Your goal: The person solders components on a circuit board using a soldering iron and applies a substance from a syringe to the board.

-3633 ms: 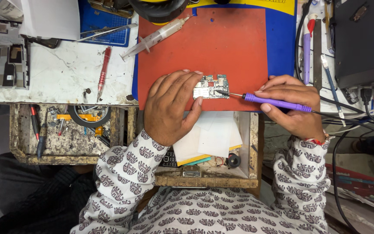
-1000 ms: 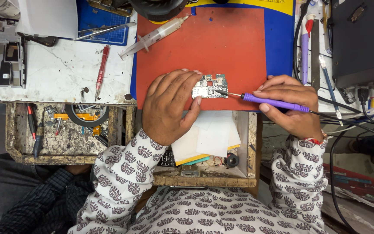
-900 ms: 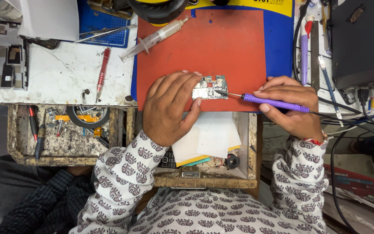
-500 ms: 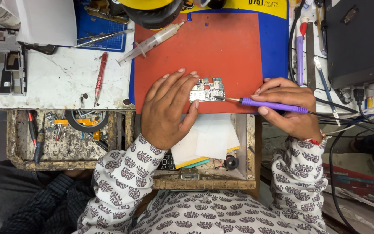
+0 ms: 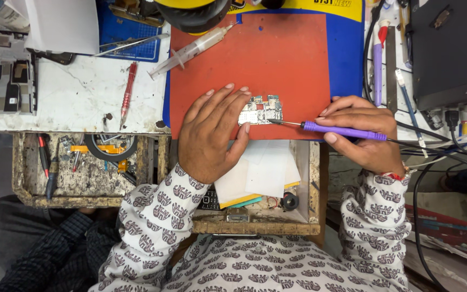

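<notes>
My left hand [image 5: 212, 132] lies flat, fingers spread, pinning the circuit board [image 5: 260, 110]; right hand [image 5: 360, 132] fingers grip the purple soldering iron [image 5: 341, 131].

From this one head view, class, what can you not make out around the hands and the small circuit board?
- Circuit board: its left part is hidden under the left hand; parts too small to identify.
- Purple tool: its rear is hidden by the right hand.
- Open drawer: contents partly covered by white paper and the left forearm.
</notes>
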